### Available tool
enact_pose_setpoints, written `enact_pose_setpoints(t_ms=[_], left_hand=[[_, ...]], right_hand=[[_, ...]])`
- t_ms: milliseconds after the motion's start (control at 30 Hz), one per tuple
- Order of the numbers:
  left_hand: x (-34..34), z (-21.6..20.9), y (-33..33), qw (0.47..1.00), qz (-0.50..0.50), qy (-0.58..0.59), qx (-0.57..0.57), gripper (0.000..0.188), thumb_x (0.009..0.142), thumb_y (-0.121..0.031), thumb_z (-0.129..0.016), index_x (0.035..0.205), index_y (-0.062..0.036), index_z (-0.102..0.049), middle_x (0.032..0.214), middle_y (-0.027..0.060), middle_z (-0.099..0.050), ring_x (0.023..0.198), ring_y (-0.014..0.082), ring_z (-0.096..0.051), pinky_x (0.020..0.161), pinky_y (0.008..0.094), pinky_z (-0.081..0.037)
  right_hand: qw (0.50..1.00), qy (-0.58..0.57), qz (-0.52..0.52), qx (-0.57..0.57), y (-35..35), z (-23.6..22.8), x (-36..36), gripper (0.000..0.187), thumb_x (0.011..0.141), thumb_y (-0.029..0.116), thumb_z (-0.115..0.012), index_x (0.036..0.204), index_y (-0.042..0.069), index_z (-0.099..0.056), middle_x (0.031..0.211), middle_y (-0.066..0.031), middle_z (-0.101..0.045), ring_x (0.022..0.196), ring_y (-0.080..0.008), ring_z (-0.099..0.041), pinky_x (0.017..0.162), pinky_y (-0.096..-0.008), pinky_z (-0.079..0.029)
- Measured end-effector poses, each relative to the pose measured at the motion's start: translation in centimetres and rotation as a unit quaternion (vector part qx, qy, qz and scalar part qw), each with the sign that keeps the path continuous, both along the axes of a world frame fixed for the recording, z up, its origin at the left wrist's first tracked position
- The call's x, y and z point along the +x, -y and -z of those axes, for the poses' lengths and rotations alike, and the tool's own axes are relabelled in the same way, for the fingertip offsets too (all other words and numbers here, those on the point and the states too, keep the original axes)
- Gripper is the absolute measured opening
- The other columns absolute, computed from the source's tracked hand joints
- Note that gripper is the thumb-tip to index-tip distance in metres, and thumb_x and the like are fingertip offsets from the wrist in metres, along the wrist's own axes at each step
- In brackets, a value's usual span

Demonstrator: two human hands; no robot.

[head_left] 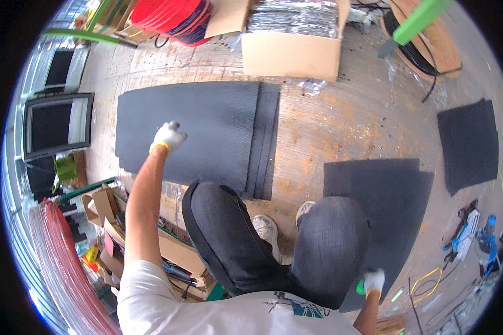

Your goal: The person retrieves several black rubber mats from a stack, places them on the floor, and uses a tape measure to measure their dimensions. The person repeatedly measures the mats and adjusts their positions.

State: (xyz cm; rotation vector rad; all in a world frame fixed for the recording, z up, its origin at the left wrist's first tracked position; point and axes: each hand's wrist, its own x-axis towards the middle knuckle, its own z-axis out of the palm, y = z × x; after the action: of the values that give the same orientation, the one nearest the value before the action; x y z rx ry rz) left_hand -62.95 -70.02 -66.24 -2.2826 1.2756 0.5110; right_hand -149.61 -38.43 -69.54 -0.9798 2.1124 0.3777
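My left hand [170, 137], in a white work glove with a yellow cuff, is over a stack of dark grey mesh-like sheets [218, 120] on the floor. Its fingers are apart with nothing in them; whether they touch the top sheet I cannot tell. Low at the right, my right hand [375, 280], also gloved in white, is closed on a small green object [360, 287] whose kind is unclear. This hand is at the edge of a second set of dark sheets [388, 195], partly hidden by my knee.
A cardboard box [290, 54] of shiny plastic-wrapped items stands beyond the stack, near red buckets [165, 17]. A cable spool [430, 47] and green metal bar [422, 22] are far right. More dark sheets [468, 145] lie right. Framed panels [57, 124] and open cartons [99, 204] line the left.
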Motion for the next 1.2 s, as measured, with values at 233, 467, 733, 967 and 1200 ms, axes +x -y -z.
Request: enact_pose_setpoints(t_ms=[233, 467, 733, 967, 1200], left_hand=[[-5.1, 6.8, -14.6, 0.986, -0.127, -0.101, -0.029, 0.064, 0.092, -0.043, -0.07, 0.145, -0.0069, -0.065, 0.147, 0.0266, -0.061, 0.136, 0.0437, -0.06, 0.117, 0.0473, -0.049], [-14.0, 11.8, -21.4, 0.959, -0.132, -0.186, -0.167, 0.081, 0.083, -0.035, -0.083, 0.153, -0.0059, -0.054, 0.166, 0.0313, -0.041, 0.148, 0.0507, -0.045, 0.123, 0.0529, -0.042], [-16.6, 11.0, -23.9, 0.927, -0.228, -0.22, -0.203, 0.078, 0.087, -0.034, -0.079, 0.154, -0.0041, -0.056, 0.168, 0.0328, -0.038, 0.154, 0.0495, -0.041, 0.127, 0.0501, -0.038], [-16.3, 10.8, -24.5, 0.901, -0.263, -0.223, -0.264, 0.066, 0.09, -0.034, -0.075, 0.147, -0.0034, -0.063, 0.162, 0.027, -0.051, 0.151, 0.0434, -0.047, 0.126, 0.0463, -0.04], [-16.0, 11.6, -25.1, 0.899, -0.274, -0.213, -0.265, 0.055, 0.092, -0.024, -0.078, 0.143, -0.0047, -0.066, 0.16, 0.0207, -0.056, 0.14, 0.0385, -0.06, 0.116, 0.0431, -0.051]], right_hand=[[0.826, 0.475, -0.294, -0.078, 36.2, 8.0, 28.5, 0.047, 0.096, 0.021, -0.074, 0.136, -0.004, -0.072, 0.123, -0.0157, -0.079, 0.104, -0.0227, -0.074, 0.093, -0.0347, -0.058], [0.871, 0.48, -0.102, -0.016, 40.0, 12.1, 52.0, 0.069, 0.095, 0.013, -0.077, 0.155, -0.011, -0.052, 0.148, -0.0239, -0.067, 0.134, -0.0275, -0.065, 0.111, -0.0355, -0.051], [0.862, 0.504, -0.059, -0.007, 37.5, 11.7, 55.2, 0.045, 0.094, 0.018, -0.08, 0.13, -0.008, -0.071, 0.112, -0.0115, -0.076, 0.093, -0.0183, -0.07, 0.087, -0.0326, -0.057], [0.829, 0.552, -0.083, 0.036, 39.0, 10.9, 56.2, 0.026, 0.098, 0.018, -0.077, 0.108, -0.005, -0.071, 0.091, -0.0089, -0.071, 0.076, -0.0154, -0.065, 0.071, -0.0332, -0.053], [0.838, 0.54, -0.08, 0.002, 39.0, 11.5, 53.0, 0.034, 0.096, 0.013, -0.072, 0.119, -0.011, -0.071, 0.104, -0.0133, -0.078, 0.093, -0.0193, -0.072, 0.086, -0.0313, -0.055]])
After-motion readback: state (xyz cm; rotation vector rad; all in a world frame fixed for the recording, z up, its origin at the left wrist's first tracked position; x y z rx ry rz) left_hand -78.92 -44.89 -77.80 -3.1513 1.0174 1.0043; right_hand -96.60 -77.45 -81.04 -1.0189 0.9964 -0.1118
